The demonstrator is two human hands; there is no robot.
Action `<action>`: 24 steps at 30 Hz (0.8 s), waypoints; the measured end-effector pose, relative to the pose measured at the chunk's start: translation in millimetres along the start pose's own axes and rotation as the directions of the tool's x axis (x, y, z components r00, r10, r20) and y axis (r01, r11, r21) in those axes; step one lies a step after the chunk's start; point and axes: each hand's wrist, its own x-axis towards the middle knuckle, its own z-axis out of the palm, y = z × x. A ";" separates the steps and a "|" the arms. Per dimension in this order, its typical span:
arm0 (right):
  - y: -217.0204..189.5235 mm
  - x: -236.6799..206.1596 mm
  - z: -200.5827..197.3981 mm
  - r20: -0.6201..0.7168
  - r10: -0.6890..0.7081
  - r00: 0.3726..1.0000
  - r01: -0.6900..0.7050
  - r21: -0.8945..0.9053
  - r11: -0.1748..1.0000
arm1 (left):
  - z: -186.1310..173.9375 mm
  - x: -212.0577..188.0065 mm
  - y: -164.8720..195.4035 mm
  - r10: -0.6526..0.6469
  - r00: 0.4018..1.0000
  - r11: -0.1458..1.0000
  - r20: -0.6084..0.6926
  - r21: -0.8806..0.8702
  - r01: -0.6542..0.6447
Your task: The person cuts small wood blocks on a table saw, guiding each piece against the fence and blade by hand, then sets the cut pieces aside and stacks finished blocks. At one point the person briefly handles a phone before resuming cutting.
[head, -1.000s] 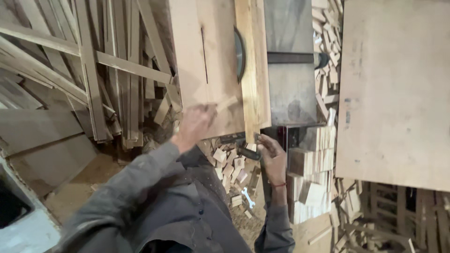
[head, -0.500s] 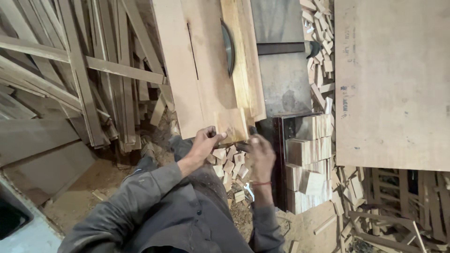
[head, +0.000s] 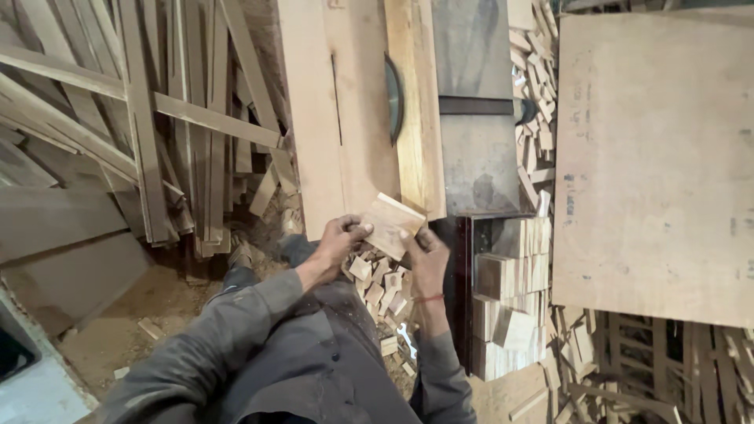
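A small flat wooden block is held between both hands at the near edge of the saw table. My left hand grips its left side and my right hand holds its lower right side. The circular saw blade stands up through the table just beyond the block. A wooden fence board runs along the right of the blade.
Small offcut blocks lie heaped below the hands. Stacked cut blocks stand at the right of the table. Long slats pile up at the left, and a large plywood sheet lies at the right.
Both hands have come together on the wooden block, which now sits tilted at the table's near edge. The view has shifted slightly.
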 end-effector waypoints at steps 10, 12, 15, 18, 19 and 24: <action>0.8 136.2 1.0 0.057 -0.488 0.871 0.338 -0.790 0.512 | 60.8 53.2 24.4 0.534 0.808 0.505 0.250 0.673 -0.541; 2.6 143.3 3.6 0.034 -0.510 0.860 0.318 -0.816 0.482 | 72.5 60.6 28.5 0.435 0.859 0.463 0.269 0.751 -0.470; 0.8 145.8 5.2 -0.011 -0.480 0.877 0.267 -0.820 0.506 | 75.8 68.9 25.0 0.354 0.893 0.445 0.278 0.790 -0.422; -4.8 145.8 3.0 -0.047 -0.404 0.914 0.202 -0.808 0.553 | 75.8 75.0 15.7 0.539 0.768 0.382 0.346 0.712 -0.589; -6.6 146.0 2.4 -0.044 -0.387 0.921 0.184 -0.827 0.532 | 76.3 76.3 14.6 0.628 0.685 0.334 0.368 0.668 -0.665; -12.4 149.6 0.7 -0.029 -0.347 0.938 0.168 -0.835 0.524 | 80.4 76.1 13.5 0.405 0.869 0.485 0.285 0.738 -0.469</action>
